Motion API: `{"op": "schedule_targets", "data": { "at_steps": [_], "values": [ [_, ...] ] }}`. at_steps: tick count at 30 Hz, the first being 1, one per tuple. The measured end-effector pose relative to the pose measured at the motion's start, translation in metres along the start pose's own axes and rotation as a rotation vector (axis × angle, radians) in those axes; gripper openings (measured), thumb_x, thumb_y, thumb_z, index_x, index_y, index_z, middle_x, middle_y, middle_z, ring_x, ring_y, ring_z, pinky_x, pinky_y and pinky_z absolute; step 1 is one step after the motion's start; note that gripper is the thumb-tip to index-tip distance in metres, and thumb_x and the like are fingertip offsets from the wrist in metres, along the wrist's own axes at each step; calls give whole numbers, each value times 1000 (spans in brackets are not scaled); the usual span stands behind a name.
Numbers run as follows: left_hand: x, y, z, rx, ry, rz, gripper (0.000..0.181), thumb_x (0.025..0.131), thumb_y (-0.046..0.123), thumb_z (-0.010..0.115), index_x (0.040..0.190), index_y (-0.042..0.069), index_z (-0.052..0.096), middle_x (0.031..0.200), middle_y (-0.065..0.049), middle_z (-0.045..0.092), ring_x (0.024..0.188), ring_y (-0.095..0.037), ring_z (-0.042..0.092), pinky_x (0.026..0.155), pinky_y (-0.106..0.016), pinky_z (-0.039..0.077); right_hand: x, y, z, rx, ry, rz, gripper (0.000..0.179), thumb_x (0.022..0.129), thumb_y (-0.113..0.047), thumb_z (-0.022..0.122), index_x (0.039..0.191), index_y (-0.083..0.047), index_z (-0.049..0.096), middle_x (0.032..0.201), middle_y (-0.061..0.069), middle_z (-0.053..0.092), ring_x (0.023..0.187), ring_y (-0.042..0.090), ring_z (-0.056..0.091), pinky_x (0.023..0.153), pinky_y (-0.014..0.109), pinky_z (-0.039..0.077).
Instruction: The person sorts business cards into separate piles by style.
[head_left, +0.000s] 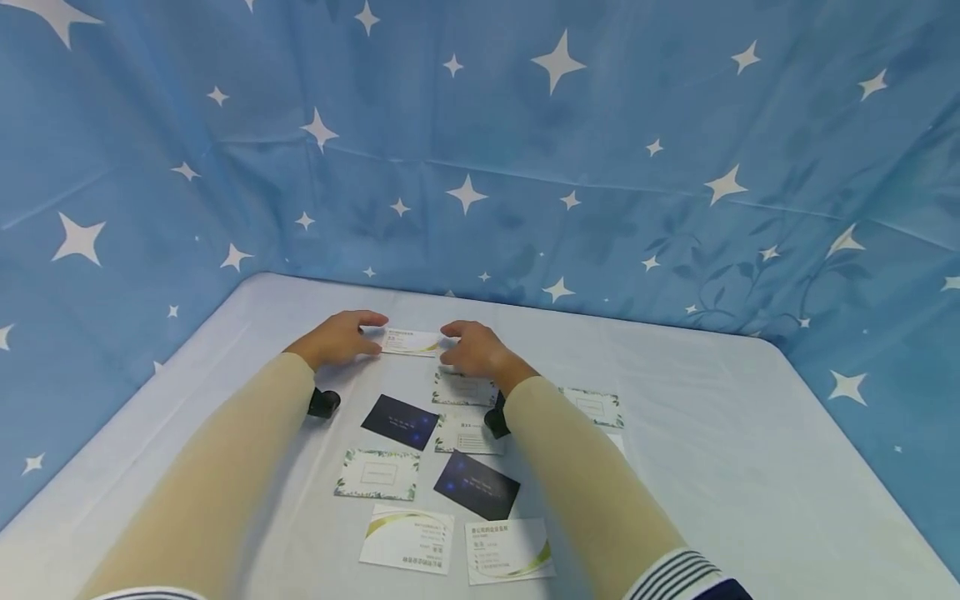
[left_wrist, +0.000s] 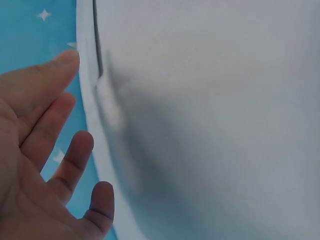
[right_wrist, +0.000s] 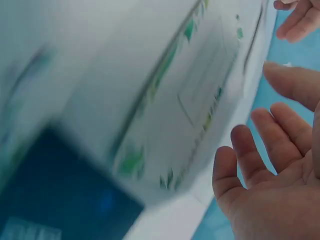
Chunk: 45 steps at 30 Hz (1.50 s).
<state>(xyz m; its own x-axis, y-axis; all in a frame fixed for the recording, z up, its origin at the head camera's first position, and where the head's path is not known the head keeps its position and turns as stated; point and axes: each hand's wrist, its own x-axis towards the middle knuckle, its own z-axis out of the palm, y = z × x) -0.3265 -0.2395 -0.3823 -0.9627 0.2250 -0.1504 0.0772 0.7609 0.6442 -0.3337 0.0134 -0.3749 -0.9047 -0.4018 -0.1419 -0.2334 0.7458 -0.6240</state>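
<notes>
At the far end of the table, a white business card with a gold curve point(head_left: 411, 342) lies flat between the two hands. My left hand point(head_left: 341, 337) is at its left edge, thumb and fingers apart and loosely bent. Opposite it, my right hand point(head_left: 478, 348) is by the card's right end with fingers slightly curved. Both palms look free of any object in the wrist views. Just below the right hand lies a leaf-bordered card point(head_left: 459, 389), also visible in the right wrist view as a blurred leaf-bordered card point(right_wrist: 200, 80).
Nearer on the white tablecloth point(head_left: 750, 467) lie two dark blue cards point(head_left: 401, 422), point(head_left: 477, 485), more leaf-bordered cards point(head_left: 377, 474) and two white-and-gold cards point(head_left: 407, 540). The right forearm partly covers cards at the right point(head_left: 596, 406). A blue star-patterned curtain point(head_left: 480, 150) hangs behind.
</notes>
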Motion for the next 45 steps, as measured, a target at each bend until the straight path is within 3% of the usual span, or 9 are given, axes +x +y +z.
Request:
{"op": "schedule_targets", "data": {
  "at_steps": [5, 9, 20, 27, 33, 41, 45],
  "values": [
    [-14, 10, -2, 39, -44, 28, 54, 95, 19, 69, 146, 8, 52, 150, -20, 44, 137, -43, 38, 108, -57, 32, -15, 6, -17, -20, 10, -80, 47, 97, -18, 66, 143, -16, 57, 142, 5, 55, 129, 25, 50, 103, 43, 42],
    [-29, 18, 6, 63, -65, 76, 52, 93, 22, 72, 142, 12, 58, 147, -19, 49, 138, -41, 39, 108, -57, 31, -37, 16, -28, -29, 14, -130, 46, 95, -16, 70, 140, -15, 60, 137, 3, 58, 127, 24, 51, 102, 43, 43],
    [-68, 36, 36, 62, -111, 216, 50, 88, 21, 78, 135, 14, 64, 142, -11, 56, 136, -36, 43, 106, -56, 35, -113, 46, -39, -23, 0, -131, 55, 88, -19, 78, 140, -15, 60, 135, 6, 60, 122, 30, 54, 99, 50, 44],
    [-99, 44, 47, 70, -125, 240, 47, 85, 24, 81, 130, 19, 68, 134, -10, 57, 127, -34, 49, 102, -56, 38, -146, 50, -22, 16, -17, -153, 55, 86, -23, 80, 137, -16, 62, 132, 4, 62, 123, 26, 55, 102, 51, 42],
    [-130, 52, 56, 109, -125, 261, 44, 81, 29, 85, 123, 25, 71, 126, -1, 60, 120, -30, 53, 95, -53, 43, -169, 43, 0, 38, -66, -199, 54, 85, -27, 81, 134, -13, 63, 130, 1, 63, 120, 24, 55, 100, 52, 42],
    [-157, 51, 68, 69, -154, 299, 45, 75, 37, 88, 116, 27, 73, 116, 9, 62, 112, -25, 55, 92, -49, 44, -183, 19, 25, -67, -150, -256, 56, 80, -39, 85, 129, -18, 67, 125, -12, 63, 117, 12, 55, 103, 40, 41],
    [-168, 44, 76, 66, -153, 355, 46, 72, 41, 88, 113, 28, 72, 110, 17, 61, 106, -14, 55, 90, -41, 44, -188, 10, 33, -109, -158, -273, 57, 79, -41, 85, 128, -18, 68, 123, -13, 63, 113, 8, 54, 102, 35, 41]
  ]
}}
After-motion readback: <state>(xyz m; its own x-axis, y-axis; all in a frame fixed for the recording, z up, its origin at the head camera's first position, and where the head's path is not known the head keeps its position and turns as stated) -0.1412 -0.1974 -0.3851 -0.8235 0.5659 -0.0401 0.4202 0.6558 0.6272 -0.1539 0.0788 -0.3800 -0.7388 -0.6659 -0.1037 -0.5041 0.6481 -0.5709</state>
